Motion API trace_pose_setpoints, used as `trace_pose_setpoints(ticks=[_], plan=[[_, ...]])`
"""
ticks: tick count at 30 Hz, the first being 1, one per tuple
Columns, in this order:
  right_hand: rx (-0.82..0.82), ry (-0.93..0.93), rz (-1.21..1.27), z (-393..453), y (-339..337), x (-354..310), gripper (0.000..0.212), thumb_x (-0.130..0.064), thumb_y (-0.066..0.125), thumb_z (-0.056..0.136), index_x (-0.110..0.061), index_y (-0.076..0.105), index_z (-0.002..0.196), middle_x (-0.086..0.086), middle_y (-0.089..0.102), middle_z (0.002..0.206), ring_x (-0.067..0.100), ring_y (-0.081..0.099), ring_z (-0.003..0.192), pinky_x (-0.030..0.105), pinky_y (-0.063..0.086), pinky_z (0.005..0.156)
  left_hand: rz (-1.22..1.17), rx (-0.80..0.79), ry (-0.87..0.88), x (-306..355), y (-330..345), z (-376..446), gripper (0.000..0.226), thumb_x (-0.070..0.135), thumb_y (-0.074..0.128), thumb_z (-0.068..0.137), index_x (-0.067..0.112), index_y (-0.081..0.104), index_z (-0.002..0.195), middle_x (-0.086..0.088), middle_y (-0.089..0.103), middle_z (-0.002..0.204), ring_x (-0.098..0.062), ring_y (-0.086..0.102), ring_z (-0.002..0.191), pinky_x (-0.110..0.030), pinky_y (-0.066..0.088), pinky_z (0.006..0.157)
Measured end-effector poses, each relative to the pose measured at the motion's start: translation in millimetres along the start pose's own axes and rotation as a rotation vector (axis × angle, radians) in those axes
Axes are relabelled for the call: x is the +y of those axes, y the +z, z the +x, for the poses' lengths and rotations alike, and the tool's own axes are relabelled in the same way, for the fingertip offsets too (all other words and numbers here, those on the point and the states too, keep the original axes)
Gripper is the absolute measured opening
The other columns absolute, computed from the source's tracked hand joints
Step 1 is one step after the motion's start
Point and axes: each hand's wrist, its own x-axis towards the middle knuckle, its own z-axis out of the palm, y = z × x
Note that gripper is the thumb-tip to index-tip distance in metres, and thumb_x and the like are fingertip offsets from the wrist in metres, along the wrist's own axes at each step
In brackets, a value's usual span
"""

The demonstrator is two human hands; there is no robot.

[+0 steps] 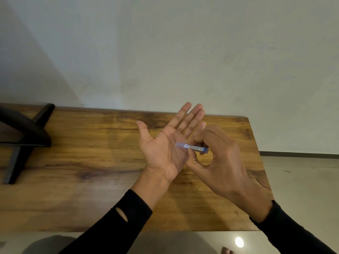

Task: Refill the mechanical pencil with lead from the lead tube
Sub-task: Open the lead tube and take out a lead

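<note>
My left hand is held flat above the wooden table, palm up, fingers spread and pointing away from me. My right hand pinches a small clear-blue lead tube with a white label between thumb and fingers. The tube lies nearly level, and its left end reaches over my left palm. I cannot tell whether any lead lies on the palm. No mechanical pencil shows anywhere in view.
A black stand with angled legs sits on the table's far left. The table's right edge runs just beyond my right hand, with pale floor past it. A plain wall rises behind the table.
</note>
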Motion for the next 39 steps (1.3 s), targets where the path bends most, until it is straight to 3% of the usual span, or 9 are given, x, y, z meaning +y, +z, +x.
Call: trace_pose_setpoints(ticks=[8, 13, 25, 31, 34, 39], plan=[[0.041, -0.044, -0.038, -0.1, -2.0, 4.2, 0.009, 0.000, 0.076, 0.080, -0.002, 0.068, 0.084, 0.007, 0.061, 0.085, 0.021, 0.052, 0.078, 0.037, 0.047, 0.065, 0.012, 0.026, 0.021, -1.6, -6.3, 1.6, 0.135, 0.100, 0.017, 0.084, -0.008, 0.035, 0.163, -0.033, 0.041, 0.167, -0.041, 0.037, 0.161, -0.053, 0.024, 0.135], [0.052, -0.049, -0.046, -1.2, -3.0, 7.2, 0.009, -0.003, 0.075, 0.081, -0.003, 0.066, 0.085, 0.000, 0.056, 0.087, 0.015, 0.046, 0.081, 0.023, 0.039, 0.071, 0.001, 0.050, 0.037, -1.2, -6.3, 2.1, 0.133, 0.099, 0.018, 0.085, -0.008, 0.037, 0.162, -0.033, 0.045, 0.165, -0.042, 0.041, 0.158, -0.051, 0.030, 0.132], [0.098, -0.039, -0.054, -10.9, -5.3, 13.1, 0.008, -0.004, 0.075, 0.079, -0.003, 0.070, 0.086, 0.005, 0.064, 0.083, 0.022, 0.052, 0.081, 0.036, 0.044, 0.068, -0.081, 0.056, 0.077, 17.7, -5.1, 4.8, 0.130, 0.097, 0.020, 0.088, -0.008, 0.035, 0.163, -0.036, 0.043, 0.165, -0.046, 0.041, 0.156, -0.053, 0.032, 0.129], [0.198, 0.042, -0.032, -15.4, -7.9, 20.1, 0.009, -0.015, 0.068, 0.083, -0.007, 0.072, 0.086, -0.003, 0.062, 0.085, 0.015, 0.049, 0.086, 0.024, 0.040, 0.076, -0.067, 0.069, 0.086, 18.9, -5.2, 5.2, 0.129, 0.097, 0.022, 0.088, -0.008, 0.037, 0.162, -0.036, 0.046, 0.163, -0.045, 0.042, 0.156, -0.053, 0.036, 0.128], [0.244, 0.148, -0.078, -20.7, -2.6, 29.0, 0.007, -0.012, 0.071, 0.084, -0.008, 0.074, 0.088, -0.003, 0.062, 0.086, 0.019, 0.049, 0.088, 0.019, 0.037, 0.077, -0.065, 0.070, 0.090, 20.4, -6.2, 5.3, 0.129, 0.097, 0.022, 0.088, -0.007, 0.037, 0.162, -0.036, 0.046, 0.163, -0.045, 0.042, 0.157, -0.052, 0.035, 0.129], [0.181, 0.310, -0.196, -35.3, 16.1, 49.3, 0.011, -0.005, 0.082, 0.085, -0.009, 0.076, 0.093, -0.002, 0.060, 0.087, 0.019, 0.046, 0.094, 0.013, 0.035, 0.084, -0.038, 0.075, 0.089, 19.9, -6.5, 5.7, 0.129, 0.097, 0.021, 0.087, -0.007, 0.037, 0.162, -0.035, 0.047, 0.163, -0.044, 0.044, 0.156, -0.052, 0.038, 0.127]])
